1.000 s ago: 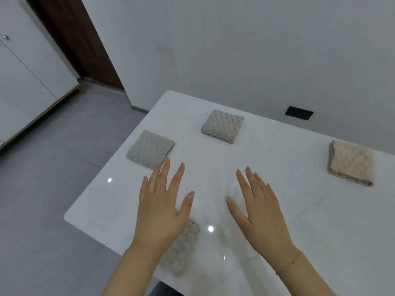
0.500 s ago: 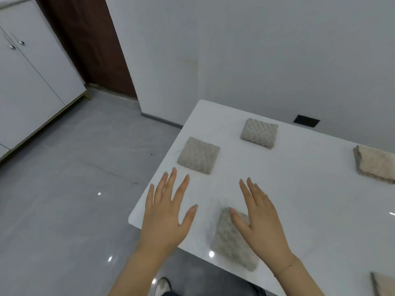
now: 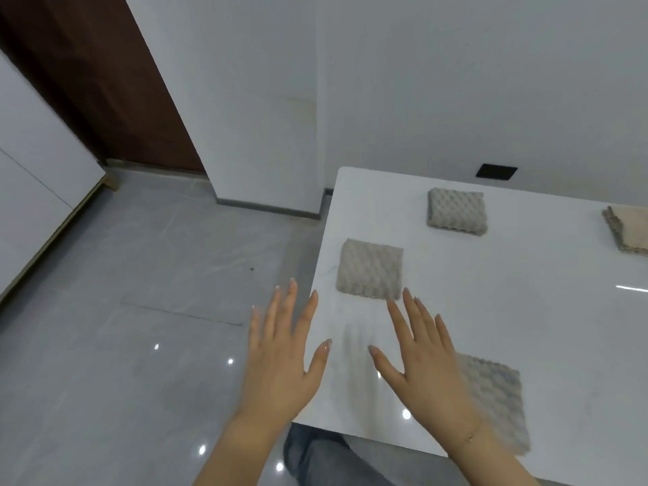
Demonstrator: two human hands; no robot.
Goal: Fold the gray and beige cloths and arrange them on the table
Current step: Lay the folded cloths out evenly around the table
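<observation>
Three folded gray cloths lie on the white table (image 3: 526, 296): one (image 3: 370, 269) near the left edge, one (image 3: 457, 211) farther back, one (image 3: 498, 398) near the front edge, partly behind my right wrist. A folded beige cloth (image 3: 629, 230) sits at the far right, cut off by the frame. My left hand (image 3: 284, 356) hovers with fingers spread over the table's left edge, holding nothing. My right hand (image 3: 420, 356) is spread flat above the table, just left of the front gray cloth, also empty.
The table's left edge and front corner are under my hands; gray tiled floor lies to the left. A white wall and a dark socket (image 3: 496, 171) stand behind the table. A brown door (image 3: 94, 82) and white cabinets (image 3: 31, 177) are at far left. My leg (image 3: 315, 457) shows below the table.
The view has swung left, so the table and cloths now sit farther right. My right hand has come off the front gray cloth, which now lies to its right.
</observation>
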